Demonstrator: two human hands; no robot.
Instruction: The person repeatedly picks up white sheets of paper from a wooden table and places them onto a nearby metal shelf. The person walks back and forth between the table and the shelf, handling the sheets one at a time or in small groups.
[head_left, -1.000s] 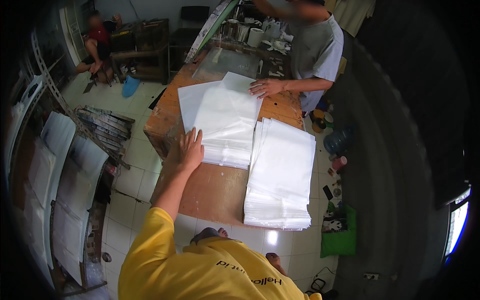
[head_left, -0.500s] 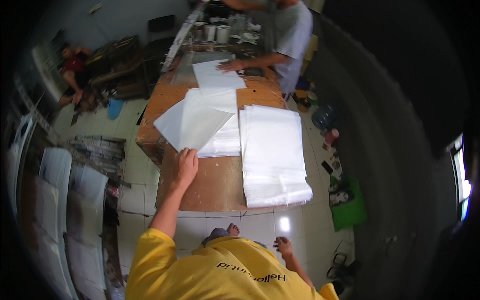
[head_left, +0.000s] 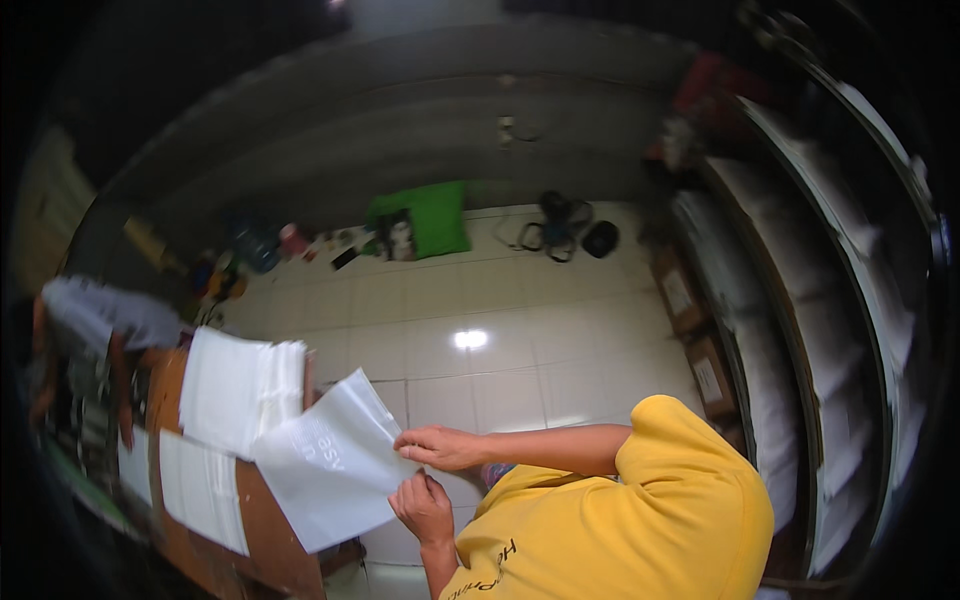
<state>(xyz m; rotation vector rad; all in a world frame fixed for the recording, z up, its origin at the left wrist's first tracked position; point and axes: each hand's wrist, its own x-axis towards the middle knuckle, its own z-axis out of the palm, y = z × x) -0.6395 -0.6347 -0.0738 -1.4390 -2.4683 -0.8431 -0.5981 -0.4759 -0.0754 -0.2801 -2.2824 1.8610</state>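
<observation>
A frosted, translucent plastic sheet (head_left: 330, 465) with pale printing on it, perhaps a flat bag, is held tilted over the near end of the wooden table (head_left: 278, 535). My right hand (head_left: 440, 447) pinches its near edge, fingers lying over the front. Just below, my left hand (head_left: 424, 508) has its fingers curled on the same edge, lower down. Beyond the sheet, a thick stack of white sheets (head_left: 225, 390) lies on the table, partly covered by the held one. A second white stack (head_left: 203, 490) rests beside it, also on the tabletop.
A co-worker (head_left: 110, 315) leans over the table's far left end. Along the wall lie a green bag (head_left: 440, 220), a blue water jug (head_left: 255, 245) and dark straps (head_left: 555, 235). Tall racks of pale sheets (head_left: 830, 340) and cardboard boxes (head_left: 705, 375) stand at the right.
My view and body have swung right, so the table now sits at the left. The sheet has come off the stack, and my right hand has risen from my side to grip it too.
</observation>
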